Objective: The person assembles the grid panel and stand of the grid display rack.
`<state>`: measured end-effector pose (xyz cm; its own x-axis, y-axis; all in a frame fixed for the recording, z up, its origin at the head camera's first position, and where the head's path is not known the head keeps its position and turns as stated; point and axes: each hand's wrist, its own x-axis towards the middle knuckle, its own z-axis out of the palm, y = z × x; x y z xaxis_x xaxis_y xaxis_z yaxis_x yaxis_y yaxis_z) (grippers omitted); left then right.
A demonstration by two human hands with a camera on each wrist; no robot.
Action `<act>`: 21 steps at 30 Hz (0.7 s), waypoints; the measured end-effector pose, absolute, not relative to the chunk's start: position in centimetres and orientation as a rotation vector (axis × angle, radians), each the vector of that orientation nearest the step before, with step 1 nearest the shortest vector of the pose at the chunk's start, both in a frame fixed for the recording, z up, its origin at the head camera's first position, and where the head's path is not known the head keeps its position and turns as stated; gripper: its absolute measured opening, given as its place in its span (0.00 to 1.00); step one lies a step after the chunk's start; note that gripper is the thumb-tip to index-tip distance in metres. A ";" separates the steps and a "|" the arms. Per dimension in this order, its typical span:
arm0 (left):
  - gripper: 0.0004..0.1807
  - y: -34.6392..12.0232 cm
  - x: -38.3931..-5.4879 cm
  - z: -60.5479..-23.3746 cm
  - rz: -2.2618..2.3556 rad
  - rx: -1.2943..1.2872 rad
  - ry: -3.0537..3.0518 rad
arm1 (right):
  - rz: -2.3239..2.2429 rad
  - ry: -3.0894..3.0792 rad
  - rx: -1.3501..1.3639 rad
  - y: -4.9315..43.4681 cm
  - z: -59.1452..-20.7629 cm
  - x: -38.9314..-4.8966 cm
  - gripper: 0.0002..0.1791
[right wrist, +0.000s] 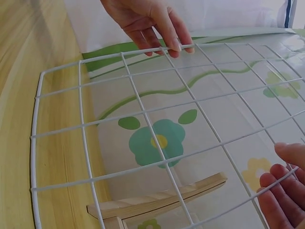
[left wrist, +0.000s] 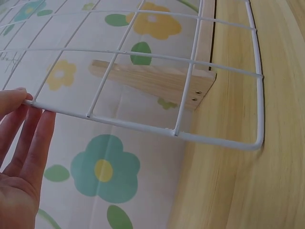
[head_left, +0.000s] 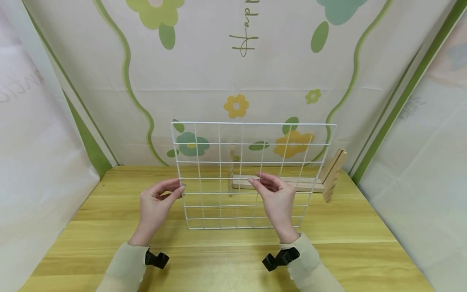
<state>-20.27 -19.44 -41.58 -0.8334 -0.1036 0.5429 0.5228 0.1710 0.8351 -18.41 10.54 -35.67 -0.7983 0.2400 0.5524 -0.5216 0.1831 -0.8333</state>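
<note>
A white wire grid panel (head_left: 220,162) stands upright on the wooden table, its lower edge close to the tabletop. My left hand (head_left: 156,207) pinches the panel's left edge wire between thumb and fingers. Right of the panel's middle, my right hand (head_left: 278,202) pinches an inner wire, thumb on the near side. The right wrist view shows both hands on the grid, the left hand (right wrist: 155,21) at its far rim. Behind the mesh is a wooden stand (head_left: 333,176) with a flat base and an upright at each end, partly covered by wires and the right hand.
The light wood table (head_left: 233,259) reaches forward to a white cloth backdrop (head_left: 204,73) printed with flowers and green lines. Cloth side walls (head_left: 419,134) with green bands border it left and right. Each wrist wears a black camera mount (head_left: 281,258).
</note>
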 end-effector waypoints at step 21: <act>0.16 -18.9 -20.0 -40.7 -1.756 -0.449 -1.994 | 1.667 -1.862 0.235 12.4 -36.3 -18.5 0.10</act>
<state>-20.03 -18.93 -40.69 -0.8491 -0.0470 0.5261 0.5160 0.1394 0.8452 -18.46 12.42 -36.31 -0.7912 0.2667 0.5502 -0.5174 0.1875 -0.8349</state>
